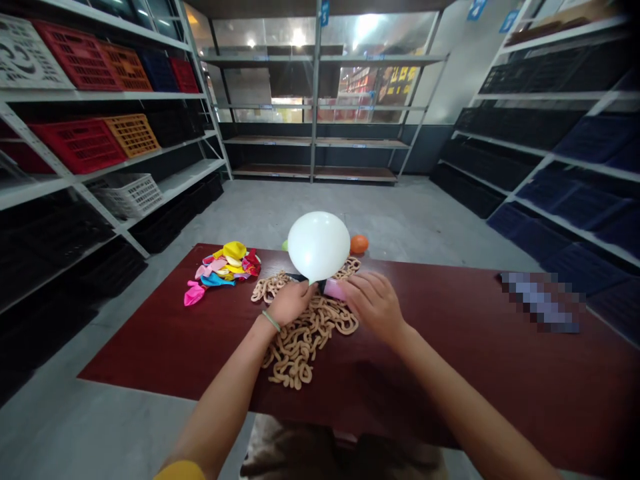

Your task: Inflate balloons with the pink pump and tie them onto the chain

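Note:
An inflated white balloon (pixel 319 245) stands upright over the table, its neck pointing down. My left hand (pixel 290 301) is closed with its fingertips pinched at that neck. In my right hand (pixel 376 305) is a balloon pump (pixel 335 289), pink with a black end, and the fingers curl round it. The pump's black end lies close to the balloon's neck; whether it sits inside cannot be made out. Beneath both hands spreads a pile of tan, rope-like loops (pixel 300 340). Part of a black object (pixel 296 276) shows behind my left hand.
Uninflated coloured balloons (pixel 220 270) lie heaped on the dark red table (pixel 150 333) at left. An orange balloon (pixel 359 244) shows at the far edge. A pixelated flat item (pixel 543 301) lies at right. Shelves with crates (pixel 80 143) line the sides.

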A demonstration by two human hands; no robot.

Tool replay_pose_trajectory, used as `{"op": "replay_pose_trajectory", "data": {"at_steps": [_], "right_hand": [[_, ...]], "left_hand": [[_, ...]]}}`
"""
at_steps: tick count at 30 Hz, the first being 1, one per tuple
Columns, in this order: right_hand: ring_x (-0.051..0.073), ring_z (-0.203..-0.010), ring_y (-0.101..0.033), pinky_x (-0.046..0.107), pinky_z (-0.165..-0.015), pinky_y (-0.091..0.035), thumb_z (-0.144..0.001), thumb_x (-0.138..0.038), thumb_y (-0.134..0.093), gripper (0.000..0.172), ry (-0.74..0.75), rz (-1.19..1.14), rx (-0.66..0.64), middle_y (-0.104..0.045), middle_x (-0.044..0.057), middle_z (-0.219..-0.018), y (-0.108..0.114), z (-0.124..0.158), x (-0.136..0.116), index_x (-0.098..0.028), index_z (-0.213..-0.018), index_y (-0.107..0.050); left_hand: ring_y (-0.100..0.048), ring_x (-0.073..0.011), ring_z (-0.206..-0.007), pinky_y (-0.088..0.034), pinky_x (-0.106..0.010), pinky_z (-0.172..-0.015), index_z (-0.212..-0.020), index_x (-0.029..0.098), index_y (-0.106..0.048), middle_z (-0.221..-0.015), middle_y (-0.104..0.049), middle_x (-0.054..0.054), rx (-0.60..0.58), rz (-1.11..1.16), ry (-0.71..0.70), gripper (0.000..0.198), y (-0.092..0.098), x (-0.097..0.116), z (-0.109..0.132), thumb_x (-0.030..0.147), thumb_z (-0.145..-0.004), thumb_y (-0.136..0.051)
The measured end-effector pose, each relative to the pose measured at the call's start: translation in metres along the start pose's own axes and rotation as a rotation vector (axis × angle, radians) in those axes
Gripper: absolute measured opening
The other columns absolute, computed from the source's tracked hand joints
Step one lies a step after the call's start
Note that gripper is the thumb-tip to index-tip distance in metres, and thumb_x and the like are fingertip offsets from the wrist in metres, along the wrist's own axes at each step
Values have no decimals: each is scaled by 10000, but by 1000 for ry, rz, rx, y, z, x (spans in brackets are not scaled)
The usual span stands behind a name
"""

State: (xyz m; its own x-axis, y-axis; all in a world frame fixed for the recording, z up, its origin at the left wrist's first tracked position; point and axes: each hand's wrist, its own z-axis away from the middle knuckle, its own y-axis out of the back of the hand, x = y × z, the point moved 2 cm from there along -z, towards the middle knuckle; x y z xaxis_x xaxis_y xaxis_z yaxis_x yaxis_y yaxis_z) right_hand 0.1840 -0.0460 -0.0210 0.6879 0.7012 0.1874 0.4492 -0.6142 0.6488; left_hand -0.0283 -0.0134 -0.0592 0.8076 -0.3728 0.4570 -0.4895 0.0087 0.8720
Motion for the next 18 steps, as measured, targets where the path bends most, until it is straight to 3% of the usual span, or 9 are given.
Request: {"op": "replay_pose_trajectory", "data": {"at_steps": [3, 6, 10, 15, 18], "right_hand": [[196, -1197, -496, 380, -1054, -365, -895, -154, -571, 534, 215, 32, -142, -604, -10, -1288, -4, -28, -15, -351, -1381, -470], [209, -1297, -408, 404, -1048, -355, -898, -177, -577, 552, 308, 88, -171, -495, -44, -1433, -18, -46, -16, -371, -1398, -443], [229, -1386, -301, 478, -1090, -273, -915, -190, -546, 499, 374, 168, -184, -419, -20, -1500, -35, -61, -3, -340, -1383, -460], [249, -1383, -322, 509, -1093, -250, -888, -180, -578, 438, 402, 138, -199, -447, -34, -1478, -44, -76, 15, -374, -1278, -541], [244, -1400, -296, 522, -1107, -209, -898, -182, -562, 413, 433, 143, -194, -434, -48, -1485, -48, -81, 18, -387, -1257, -550]], "left_hand": [[-641, -217, -737, -418, -307, -668, -846, 151, -651, -818, -707, -119, 6, -42, -28, 386, -1, -2, -1, 307, -989, -328], [-647, -223, -740, -418, -311, -664, -822, 135, -654, -846, -710, -148, 25, -67, -26, 355, -1, -5, -1, 242, -969, -350], [-628, -205, -673, -399, -304, -642, -731, 153, -615, -745, -686, -122, 72, -30, 5, 381, 2, -6, -2, 264, -978, -346], [-579, -171, -621, -365, -284, -610, -809, 182, -575, -684, -639, -48, 189, 168, 22, 359, 9, -6, -1, 356, -996, -323], [-534, -159, -585, -348, -280, -592, -757, 196, -531, -633, -593, -20, 210, 272, 35, 376, 11, -5, 0, 388, -992, -311]]}}
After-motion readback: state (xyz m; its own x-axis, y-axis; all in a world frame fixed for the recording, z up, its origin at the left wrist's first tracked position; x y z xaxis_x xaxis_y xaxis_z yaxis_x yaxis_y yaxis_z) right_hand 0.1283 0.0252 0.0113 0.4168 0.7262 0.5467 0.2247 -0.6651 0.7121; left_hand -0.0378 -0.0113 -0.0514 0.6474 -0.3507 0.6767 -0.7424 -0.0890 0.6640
